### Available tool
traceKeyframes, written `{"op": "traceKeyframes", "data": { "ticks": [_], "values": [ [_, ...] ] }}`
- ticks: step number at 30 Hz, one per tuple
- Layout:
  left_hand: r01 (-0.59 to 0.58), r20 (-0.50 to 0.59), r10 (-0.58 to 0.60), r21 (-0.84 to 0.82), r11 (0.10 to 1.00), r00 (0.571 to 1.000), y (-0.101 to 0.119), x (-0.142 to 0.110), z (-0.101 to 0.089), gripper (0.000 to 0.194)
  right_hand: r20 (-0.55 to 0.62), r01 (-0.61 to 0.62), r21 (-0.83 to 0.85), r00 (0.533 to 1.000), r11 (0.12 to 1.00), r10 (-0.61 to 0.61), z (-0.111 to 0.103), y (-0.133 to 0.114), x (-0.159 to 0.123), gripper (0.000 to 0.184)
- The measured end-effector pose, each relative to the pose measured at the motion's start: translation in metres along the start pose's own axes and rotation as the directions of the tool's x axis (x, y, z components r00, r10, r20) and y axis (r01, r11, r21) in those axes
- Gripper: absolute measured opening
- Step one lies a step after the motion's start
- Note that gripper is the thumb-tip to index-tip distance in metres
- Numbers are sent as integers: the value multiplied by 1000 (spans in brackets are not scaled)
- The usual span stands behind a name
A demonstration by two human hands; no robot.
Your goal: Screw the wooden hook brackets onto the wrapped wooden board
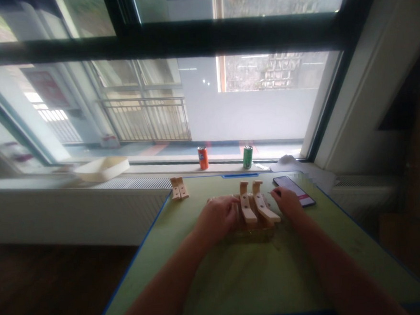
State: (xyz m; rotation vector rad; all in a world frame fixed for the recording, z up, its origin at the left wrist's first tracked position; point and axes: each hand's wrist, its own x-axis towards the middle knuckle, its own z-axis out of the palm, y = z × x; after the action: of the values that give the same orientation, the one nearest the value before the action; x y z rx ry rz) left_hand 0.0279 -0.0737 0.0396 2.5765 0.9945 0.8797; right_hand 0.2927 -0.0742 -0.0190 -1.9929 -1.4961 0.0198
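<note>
Two curved pale wooden pieces with dark holes stand side by side, the left piece (247, 207) and the right piece (264, 206). They rest on or in a low, see-through brownish box (251, 236), blurred at its edges. My left hand (219, 214) is closed at the box's left side, fingertips close to the left wooden piece; what it grips, if anything, is hidden. To the right of the pieces, my right hand (287, 201) makes a pinch, with something small and thin at its fingertips that I cannot make out.
Similar wooden pieces (179, 188) stand at the table's far left corner. A phone (298, 192) lies beside my right hand. On the sill are an orange can (203, 158), a green can (248, 157) and a cream tray (105, 170). The green table (247, 284) has blue edges.
</note>
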Motion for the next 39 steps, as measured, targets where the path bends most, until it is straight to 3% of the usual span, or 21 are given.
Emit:
{"op": "traceKeyframes", "data": {
  "ticks": [4,7,9,11,13,16,20,24,33,39],
  "values": [
    [66,29,-65,-16,998,997,-19,19,-4,28,-107,52,83,993,995,-43,-36,-18,2,35],
    [118,55,-118,12,993,991,-34,38,-5,31,-102,160,144,984,977,-147,-73,-47,5,35],
    [149,121,-152,36,988,981,-40,46,-1,32,3,306,231,949,924,-315,-96,-72,9,31],
    [150,183,-154,36,988,971,-41,47,3,31,207,412,251,861,876,-465,-112,-96,13,26],
    [129,200,-133,36,991,971,-39,43,8,31,358,481,209,773,852,-524,-120,-115,16,23],
    [100,130,-107,64,993,986,-34,32,9,31,496,558,157,669,815,-554,-116,-131,18,22],
    [75,118,-82,66,995,990,-31,18,6,28,533,640,114,606,760,-591,-96,-131,19,23],
    [51,155,-64,86,995,986,-26,8,5,26,550,657,36,616,753,-564,-82,-126,15,22],
    [74,149,-95,138,988,984,-17,8,6,25,584,709,-61,597,703,-551,-84,-132,1,19],
    [-24,66,14,159,987,998,-10,11,5,20,599,721,-161,614,674,-514,-82,-139,-2,21]
  ]
}}
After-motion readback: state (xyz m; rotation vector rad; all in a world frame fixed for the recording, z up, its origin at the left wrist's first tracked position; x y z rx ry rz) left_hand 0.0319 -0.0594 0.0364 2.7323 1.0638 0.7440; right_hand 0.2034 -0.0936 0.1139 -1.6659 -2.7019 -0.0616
